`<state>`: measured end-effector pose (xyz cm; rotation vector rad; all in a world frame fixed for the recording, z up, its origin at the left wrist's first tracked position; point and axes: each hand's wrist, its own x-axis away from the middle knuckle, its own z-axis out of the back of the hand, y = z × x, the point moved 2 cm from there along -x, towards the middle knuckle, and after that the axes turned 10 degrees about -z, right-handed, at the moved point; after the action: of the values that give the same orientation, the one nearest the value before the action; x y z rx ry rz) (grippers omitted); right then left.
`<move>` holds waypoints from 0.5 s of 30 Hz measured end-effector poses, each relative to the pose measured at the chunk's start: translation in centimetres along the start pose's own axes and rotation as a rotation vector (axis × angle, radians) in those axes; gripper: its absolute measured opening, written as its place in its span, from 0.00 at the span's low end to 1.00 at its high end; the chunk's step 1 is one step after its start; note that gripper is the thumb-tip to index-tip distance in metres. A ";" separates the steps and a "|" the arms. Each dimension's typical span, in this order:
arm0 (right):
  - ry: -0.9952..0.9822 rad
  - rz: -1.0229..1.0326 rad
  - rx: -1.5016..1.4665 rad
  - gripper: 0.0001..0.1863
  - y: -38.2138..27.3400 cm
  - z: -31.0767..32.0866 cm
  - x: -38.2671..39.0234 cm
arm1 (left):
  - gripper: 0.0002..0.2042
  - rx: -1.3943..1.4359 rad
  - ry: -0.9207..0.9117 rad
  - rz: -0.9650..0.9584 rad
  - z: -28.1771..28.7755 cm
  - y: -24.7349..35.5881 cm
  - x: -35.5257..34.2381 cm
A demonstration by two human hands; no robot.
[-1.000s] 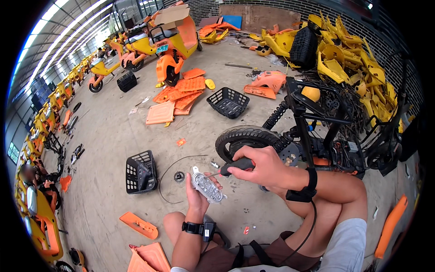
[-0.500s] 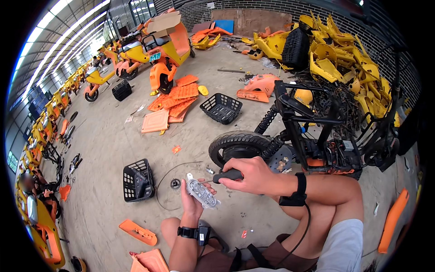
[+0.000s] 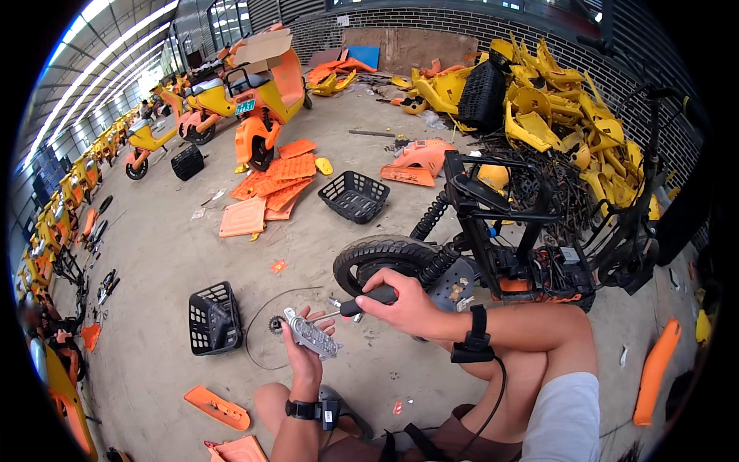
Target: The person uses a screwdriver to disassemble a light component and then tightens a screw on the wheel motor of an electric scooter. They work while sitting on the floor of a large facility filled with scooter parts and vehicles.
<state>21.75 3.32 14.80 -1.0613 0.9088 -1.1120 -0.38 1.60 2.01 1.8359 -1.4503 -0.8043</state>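
Observation:
My left hand [image 3: 302, 358] holds an oval, silvery lamp unit [image 3: 315, 337] with a pale tab at its upper end. Its thumb lies along the lamp's near side, and the other fingers show behind it. My right hand [image 3: 406, 306] is closed round the black handle of a screwdriver [image 3: 362, 305]. The thin shaft points left toward the lamp's upper edge; whether the tip touches it I cannot tell. Beyond the left hand, a small dark toothed gear [image 3: 275, 324] lies on the floor beside a curved thin cable [image 3: 248, 339].
A stripped scooter frame [image 3: 493, 223] with its rear wheel [image 3: 377, 258] stands right of my hands. Black baskets [image 3: 215, 317] and orange panels [image 3: 273, 185] lie on the floor. Yellow body parts [image 3: 539, 115] are heaped at the back right. Scooters [image 3: 265, 108] line the left, where another person sits.
The view has shifted, so the surroundings sit further left. The lamp has turned in my left hand, showing less of its clear face, and the left fingers have spread. The screwdriver stays in my right hand.

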 end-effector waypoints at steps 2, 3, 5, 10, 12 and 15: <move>-0.025 -0.094 -0.021 0.12 -0.1 -0.1 -0.1 | 0.37 -0.021 -0.014 -0.028 0.4 -0.1 0.0; -0.008 -0.097 -0.031 0.12 0.0 -0.1 -0.3 | 0.36 -0.061 -0.005 -0.056 0.5 -0.3 -0.1; 0.020 -0.103 -0.057 0.12 0.8 -0.5 -0.8 | 0.35 -0.147 0.015 -0.113 0.7 -0.5 -0.2; 0.028 -0.156 -0.028 0.15 0.5 -1.1 -1.5 | 0.34 -0.090 0.035 -0.157 2.1 -0.2 -0.5; 0.038 -0.094 -0.006 0.16 0.3 -1.2 -2.0 | 0.35 0.066 -0.016 -0.071 2.1 -0.2 -0.5; 0.126 0.014 0.056 0.16 -0.7 -0.2 -1.6 | 0.38 0.200 -0.054 0.048 0.8 0.0 -0.7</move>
<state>21.07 4.78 15.53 -0.9459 0.9768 -1.1963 -1.16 2.16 1.53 1.9304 -1.6548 -0.7118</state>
